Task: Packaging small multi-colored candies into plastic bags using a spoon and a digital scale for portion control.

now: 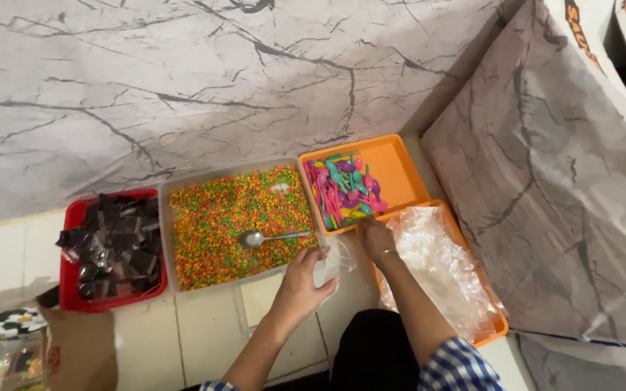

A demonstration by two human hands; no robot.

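1. Pale floor tiles (9, 253) under a marbled wall carry a row of trays.
2. At left, a red tray (74, 217) is heaped with dark sachets (114, 242).
3. Next, a clear tub (170, 239) of coloured beads (219, 217) is kept within reach, a metal spoon (273, 237) laid on top.
4. The left hand (300, 282) is closed around a small clear bag (335, 262).
5. The right hand (375, 239) is pinching the bag's edge, beside an orange tray (400, 166) of plastic spoons (345, 190).
6. At right, clear bags (436, 268) are stacked.

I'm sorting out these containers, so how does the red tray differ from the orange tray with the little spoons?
The red tray sits at the far left and holds dark, shiny wrapped pieces; the orange tray sits to the right and holds small pink, teal and purple plastic spoons. The red tray is nearly full, while about half the orange tray's floor is bare. Both are shallow rectangular plastic trays on the floor.
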